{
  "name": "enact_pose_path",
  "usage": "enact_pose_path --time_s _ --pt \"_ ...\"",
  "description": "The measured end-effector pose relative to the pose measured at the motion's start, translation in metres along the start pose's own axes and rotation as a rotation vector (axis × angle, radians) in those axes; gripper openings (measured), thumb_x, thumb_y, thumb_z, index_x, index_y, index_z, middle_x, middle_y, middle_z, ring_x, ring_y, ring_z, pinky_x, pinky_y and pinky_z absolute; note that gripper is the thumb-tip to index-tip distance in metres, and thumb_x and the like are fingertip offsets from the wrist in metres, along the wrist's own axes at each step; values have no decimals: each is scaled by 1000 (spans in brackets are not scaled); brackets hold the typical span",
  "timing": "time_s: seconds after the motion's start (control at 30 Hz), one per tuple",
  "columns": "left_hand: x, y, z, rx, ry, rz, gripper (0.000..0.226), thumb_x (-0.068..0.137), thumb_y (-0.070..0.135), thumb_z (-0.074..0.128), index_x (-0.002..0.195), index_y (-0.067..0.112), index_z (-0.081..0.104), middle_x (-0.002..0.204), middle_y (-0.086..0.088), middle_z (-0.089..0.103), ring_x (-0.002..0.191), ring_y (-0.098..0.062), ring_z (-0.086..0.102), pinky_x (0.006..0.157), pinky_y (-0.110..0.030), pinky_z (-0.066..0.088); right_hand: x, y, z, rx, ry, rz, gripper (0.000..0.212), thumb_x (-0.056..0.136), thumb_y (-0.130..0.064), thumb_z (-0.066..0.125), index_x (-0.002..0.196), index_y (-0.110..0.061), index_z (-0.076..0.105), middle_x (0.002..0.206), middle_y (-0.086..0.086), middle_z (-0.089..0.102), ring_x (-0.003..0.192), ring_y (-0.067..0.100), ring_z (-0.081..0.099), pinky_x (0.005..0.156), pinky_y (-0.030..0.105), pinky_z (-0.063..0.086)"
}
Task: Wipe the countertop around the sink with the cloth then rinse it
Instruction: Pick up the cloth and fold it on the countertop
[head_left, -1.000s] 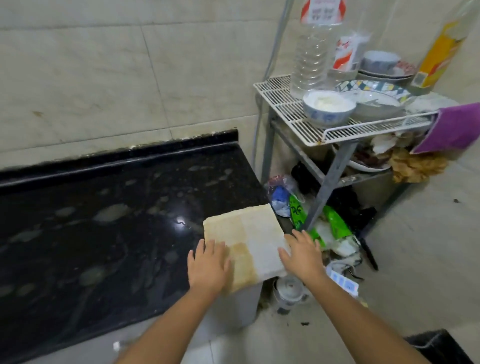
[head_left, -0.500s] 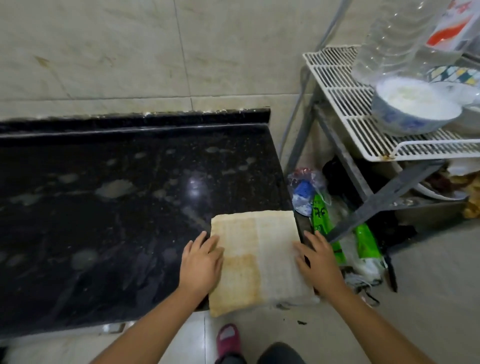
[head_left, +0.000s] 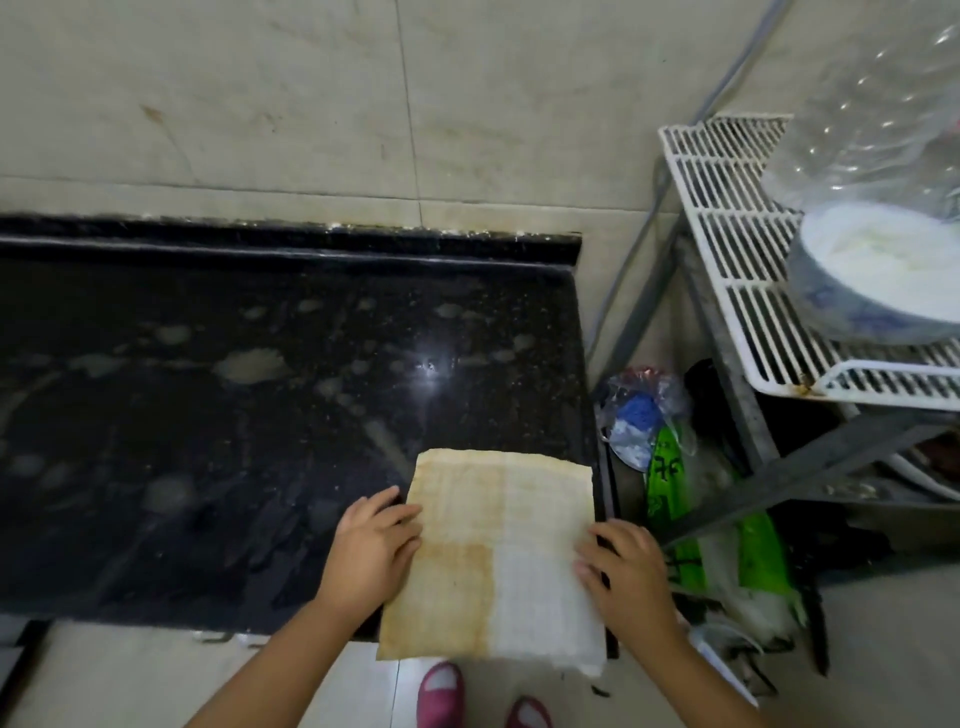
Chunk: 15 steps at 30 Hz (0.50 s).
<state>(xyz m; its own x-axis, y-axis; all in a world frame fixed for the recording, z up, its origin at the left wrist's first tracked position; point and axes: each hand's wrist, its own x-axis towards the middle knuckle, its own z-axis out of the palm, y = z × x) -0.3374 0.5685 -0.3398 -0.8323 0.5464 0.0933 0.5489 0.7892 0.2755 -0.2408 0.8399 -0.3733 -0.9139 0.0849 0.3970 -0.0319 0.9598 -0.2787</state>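
A folded cloth (head_left: 498, 551), white with yellow-brown stains, lies flat on the front right corner of the black speckled countertop (head_left: 249, 415); its near edge hangs over the front. My left hand (head_left: 369, 551) rests on the cloth's left edge with fingers laid flat. My right hand (head_left: 623, 571) presses the right edge, fingers spread and slightly bent. Wet patches and smears cover the countertop. No sink shows in the frame.
A white wire rack (head_left: 753, 270) on a grey metal frame stands right of the counter, holding a blue-and-white bowl (head_left: 872, 275) and a clear plastic bottle (head_left: 872, 119). Bags and green packets (head_left: 670, 483) lie on the floor below. My pink slippers (head_left: 441, 693) show beneath the counter edge.
The view has tilted down and closer to the counter. The cloth has slid a little further onto the countertop with both hands still on its edges.
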Motion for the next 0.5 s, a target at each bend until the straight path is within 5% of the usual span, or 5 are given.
enact_pose_path --time_s 0.13,0.23,0.37,0.5 --pt "5 2 -1 -41 38 -27 20 68 33 57 62 26 74 82 8 72 97 -17 59 82 -33 50 0 2 -1 43 -7 -4 33 76 -32 47 59 -15 69 74 1 67 90 15 46 80 43 52" --pt "1 1 -8 -108 106 -12 34 78 39 50 66 19 74 85 3 72 103 -16 50 84 -41 45 7 1 -11 200 43 2 38 81 -36 50 61 -10 70 73 1 66 92 14 47 85 35 37" --pt "-1 2 -47 -302 227 -9 60 91 54 35 72 11 72 91 5 65 101 -11 49 94 -8 33 24 -11 -49 403 121 0 61 95 -51 34 67 -10 68 82 -3 64 94 13 50 88 28 37" --pt "6 8 -91 -356 307 -20 35 81 31 50 77 3 70 80 0 67 82 -6 54 78 1 34 47 -27 -77 450 180 -38 45 92 -40 46 68 -8 69 77 -8 62 86 8 53 83 36 40"
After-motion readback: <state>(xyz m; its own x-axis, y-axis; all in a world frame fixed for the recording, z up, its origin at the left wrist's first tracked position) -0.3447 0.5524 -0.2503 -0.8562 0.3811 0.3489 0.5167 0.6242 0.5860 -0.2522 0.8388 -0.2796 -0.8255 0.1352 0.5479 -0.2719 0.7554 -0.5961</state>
